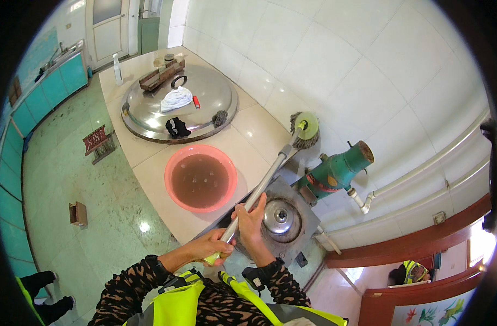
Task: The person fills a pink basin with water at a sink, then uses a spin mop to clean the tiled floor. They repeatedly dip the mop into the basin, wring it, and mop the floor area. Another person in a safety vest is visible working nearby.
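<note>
A mop with a metal pole [268, 173] reaches up and to the right from my hands. My left hand [215, 245] is closed around its yellow-green lower end. Further up the pole, my right hand [250, 216] holds it with the thumb and some fingers extended. The mop's grey string head [305, 140], under a yellow-green disc, is at the white tiled wall beside the counter edge. Left of the pole, a pink basin [171, 195] of murky brown water stands on the tiled counter [150, 159].
A large metal lid [211, 89] carries a white cloth [177, 99], a black cloth [177, 127] and a red lighter-like item [196, 102]. A stove [287, 240] and a green metal cylinder [338, 171] lie right. Small stools are on the floor; other people appear at both sides.
</note>
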Tool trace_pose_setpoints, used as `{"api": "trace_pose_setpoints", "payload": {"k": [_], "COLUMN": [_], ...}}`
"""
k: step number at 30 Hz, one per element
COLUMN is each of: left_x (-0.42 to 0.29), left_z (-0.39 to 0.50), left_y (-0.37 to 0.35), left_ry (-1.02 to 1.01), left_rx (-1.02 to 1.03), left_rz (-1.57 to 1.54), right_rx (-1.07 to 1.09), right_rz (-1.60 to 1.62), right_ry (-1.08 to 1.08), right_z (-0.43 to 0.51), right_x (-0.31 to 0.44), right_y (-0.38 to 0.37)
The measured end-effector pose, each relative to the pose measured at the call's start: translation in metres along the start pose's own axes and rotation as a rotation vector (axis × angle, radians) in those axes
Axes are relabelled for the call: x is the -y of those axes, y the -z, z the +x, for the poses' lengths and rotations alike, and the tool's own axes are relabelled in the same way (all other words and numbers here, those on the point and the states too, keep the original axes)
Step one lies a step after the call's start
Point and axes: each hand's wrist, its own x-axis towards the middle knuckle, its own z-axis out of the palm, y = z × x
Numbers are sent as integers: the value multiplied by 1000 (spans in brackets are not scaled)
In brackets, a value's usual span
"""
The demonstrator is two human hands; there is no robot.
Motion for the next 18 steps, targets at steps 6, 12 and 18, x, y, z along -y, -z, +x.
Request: {"api": "trace_pose_setpoints", "payload": {"k": [6,12,18], "left_x": [-7,-29,-70], "left_z": [20,48,92], "left_y": [9,26,59], "left_ry": [-209,-369,-460], "left_rx": [-50,-81,-196], "left_rz": [34,54,77], "right_rx": [197,296,414], "right_rz": [-43,-59,-66], "right_ry": [88,90,154], "right_z": [40,91,168], "right_x": [5,5,2], "right_y": [-13,-32,-63]}}
